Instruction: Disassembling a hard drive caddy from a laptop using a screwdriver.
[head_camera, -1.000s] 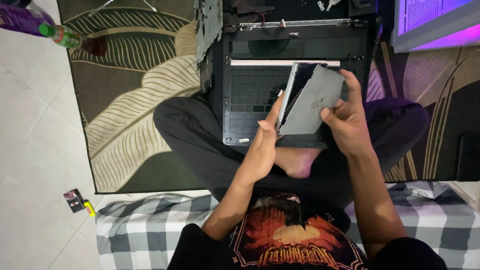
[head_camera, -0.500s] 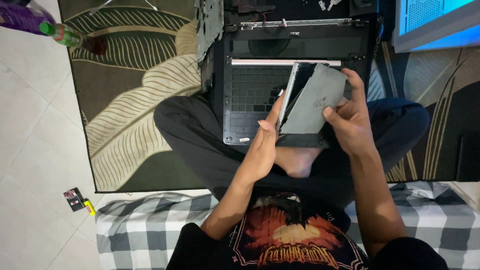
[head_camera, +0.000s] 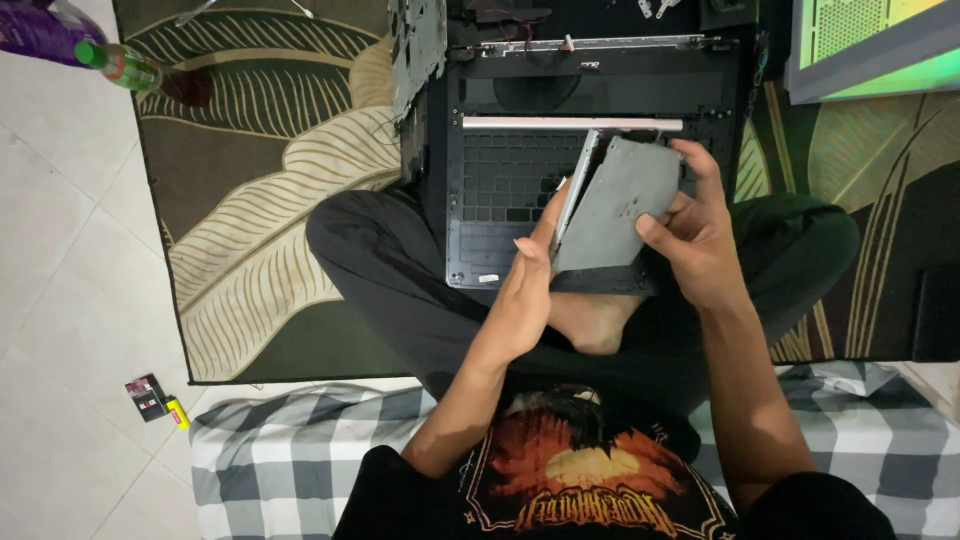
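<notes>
Gripping grey drive (head_camera: 615, 205) between left hand (head_camera: 528, 285) and right hand (head_camera: 700, 240), above opened laptop base (head_camera: 500, 190); possibly slipping, striking exposed keyboard frame.

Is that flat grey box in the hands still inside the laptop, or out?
Out. Both hands, left hand and right hand, hold the grey box tilted above the opened laptop.

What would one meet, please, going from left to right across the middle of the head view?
White tiled floor → leaf-patterned rug → left hand → grey flat drive-like part held between both hands → right hand → dark flat object at the right edge.
</notes>
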